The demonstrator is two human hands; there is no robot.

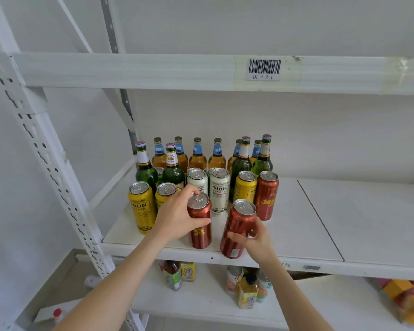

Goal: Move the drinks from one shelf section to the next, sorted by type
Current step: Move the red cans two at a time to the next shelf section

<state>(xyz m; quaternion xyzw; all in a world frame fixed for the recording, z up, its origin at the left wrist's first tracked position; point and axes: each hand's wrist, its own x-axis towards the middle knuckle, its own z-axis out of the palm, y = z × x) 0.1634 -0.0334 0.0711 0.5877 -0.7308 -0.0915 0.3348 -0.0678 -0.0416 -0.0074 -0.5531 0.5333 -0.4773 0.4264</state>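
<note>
Left hand [177, 217] closed round upright red can [199, 223]; right hand [256, 237] gripping tilted red can [237, 229], seemingly lifted off shelf [296, 225].

Barcode label [264, 69] on upper beam; coloured packets [403, 298] lower right.

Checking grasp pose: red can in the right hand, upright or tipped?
Tipped. The red metal can in the right hand leans, top rightward.

I see white shelf [296, 225], red cans with gold lettering [199, 223] centre frame, yellow cans [140, 207] at left, white cans [220, 191], green bottles [173, 168], amber bottles with blue neck labels [197, 155] behind, black-and-white barcode label [264, 69] upper right.
</note>
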